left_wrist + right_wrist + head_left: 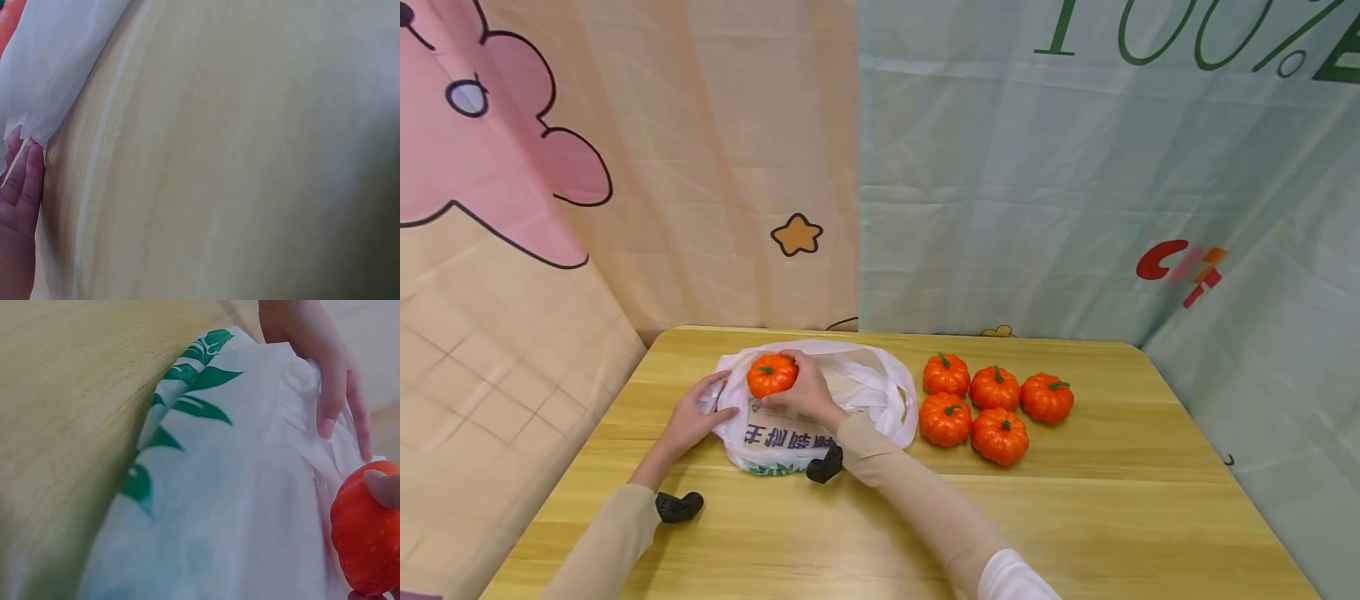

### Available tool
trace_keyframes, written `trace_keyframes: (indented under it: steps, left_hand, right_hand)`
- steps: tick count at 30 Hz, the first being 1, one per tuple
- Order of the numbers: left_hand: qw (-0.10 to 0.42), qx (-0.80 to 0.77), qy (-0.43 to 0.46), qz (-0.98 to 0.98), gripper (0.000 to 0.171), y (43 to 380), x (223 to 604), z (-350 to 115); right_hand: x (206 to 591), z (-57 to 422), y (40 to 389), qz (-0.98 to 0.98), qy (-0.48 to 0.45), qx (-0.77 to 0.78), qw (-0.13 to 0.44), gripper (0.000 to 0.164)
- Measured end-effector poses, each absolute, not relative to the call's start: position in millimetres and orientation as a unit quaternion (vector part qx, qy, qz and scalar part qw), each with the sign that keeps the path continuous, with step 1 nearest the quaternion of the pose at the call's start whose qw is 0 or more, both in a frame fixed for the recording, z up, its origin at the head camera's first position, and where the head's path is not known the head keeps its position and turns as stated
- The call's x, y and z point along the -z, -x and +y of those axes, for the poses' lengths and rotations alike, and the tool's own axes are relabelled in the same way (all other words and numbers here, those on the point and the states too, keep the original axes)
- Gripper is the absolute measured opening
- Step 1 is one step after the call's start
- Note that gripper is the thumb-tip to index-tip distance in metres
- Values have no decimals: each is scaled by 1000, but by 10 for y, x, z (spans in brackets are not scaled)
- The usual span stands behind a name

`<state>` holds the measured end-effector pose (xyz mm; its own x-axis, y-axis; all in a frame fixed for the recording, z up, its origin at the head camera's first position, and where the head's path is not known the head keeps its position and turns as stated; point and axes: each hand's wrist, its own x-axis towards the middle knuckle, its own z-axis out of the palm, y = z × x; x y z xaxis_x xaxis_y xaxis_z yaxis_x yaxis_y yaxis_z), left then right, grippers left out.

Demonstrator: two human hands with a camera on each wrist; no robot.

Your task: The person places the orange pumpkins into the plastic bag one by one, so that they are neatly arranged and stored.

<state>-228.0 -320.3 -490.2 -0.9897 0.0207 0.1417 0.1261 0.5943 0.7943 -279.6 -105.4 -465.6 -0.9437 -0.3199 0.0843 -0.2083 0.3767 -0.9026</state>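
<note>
Right hand [808, 387] around pumpkin [767, 379], left hand [692, 410] straight-fingered against dark-lettered bag [775, 456] — "100%" [1197, 42] on backdrop [1000, 167]

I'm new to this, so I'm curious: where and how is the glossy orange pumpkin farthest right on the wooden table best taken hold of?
Probably by the wide, ribbed body of that glossy orange pumpkin, from above and right, gripping across its near and far sides. Other orange pumpkins crowd its left, none its right; the short green stem looks too slim to hold.
</note>
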Motion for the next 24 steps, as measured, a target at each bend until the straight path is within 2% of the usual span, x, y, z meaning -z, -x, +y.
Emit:
trace_keyframes:
  steps: [14,18,24]
  left_hand:
    - [50,443,36,-894,68,2288,4899,-3191]
    - [51,443,37,-894,68,2290,4901,-3192]
    - [52,444,34,-894,68,2290,4915,-3193]
  right_hand:
    - [4721,-1105,2810,831,148,534,53,78]
    - [4757,-1121,2822,831,158,532,43,74]
    - [4778,-1145,2791,863,125,489,17,69]
